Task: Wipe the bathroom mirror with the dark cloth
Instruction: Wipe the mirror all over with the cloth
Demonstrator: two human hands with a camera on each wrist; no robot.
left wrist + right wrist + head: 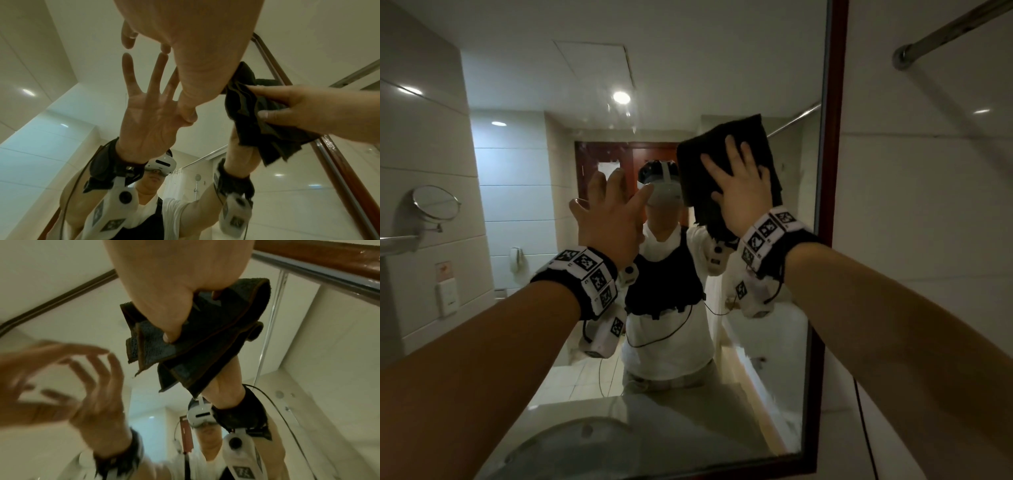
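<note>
The right hand presses the folded dark cloth flat against the mirror, near the red-brown frame on the mirror's right side. Its grip is spread over the cloth, fingers straight, thumb laid on a fold. The left hand is raised beside it at the glass, grip spread, holding nothing. A round shaving mirror is mounted on the left wall.

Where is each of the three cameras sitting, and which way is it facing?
Head: on the head, facing the mirror; both forearms, left hand spread, right hand flat on the dark cloth.
Left wrist: looks up along the left palm at the glass.
Right wrist: looks up along the right hand, thumb on the cloth.
All three share the cloth.
</note>
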